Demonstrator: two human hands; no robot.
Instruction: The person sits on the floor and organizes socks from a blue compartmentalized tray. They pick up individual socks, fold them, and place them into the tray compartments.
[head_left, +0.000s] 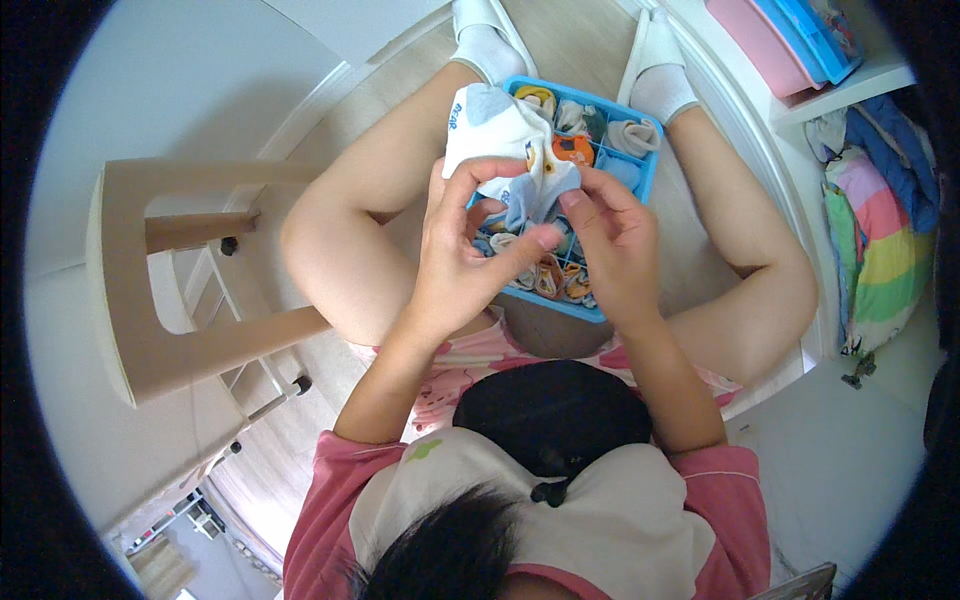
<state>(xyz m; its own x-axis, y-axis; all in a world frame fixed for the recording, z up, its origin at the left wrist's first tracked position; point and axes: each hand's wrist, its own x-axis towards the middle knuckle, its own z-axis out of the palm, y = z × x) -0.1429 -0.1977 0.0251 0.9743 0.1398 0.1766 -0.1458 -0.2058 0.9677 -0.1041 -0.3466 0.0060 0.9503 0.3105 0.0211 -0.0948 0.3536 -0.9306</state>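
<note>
Both hands are on a small white children's cloth garment (491, 124) with blue-grey patches and printed letters; its exact kind is unclear. My left hand (469, 240) has its index finger curled over the lower edge, while its thumb stands away from the cloth. Between thumb and fingertips, my right hand (619, 236) pinches the garment's right corner. Beneath them sits a blue divided storage box (651, 169), partly covered by hands and cloth. Rolled small clothes fill its compartments, among them an orange piece (573, 148), a greyish-beige roll (634, 138) and a yellow-edged roll (535, 97).
The box lies between my legs on a wood-look floor (577, 37). At left is a beige stool-like piece (124, 277) beside a white wheeled metal frame (262, 360). To the right, a white shelf (840, 101) carries pink and blue bins (780, 45), with a striped fabric bundle (892, 262) below.
</note>
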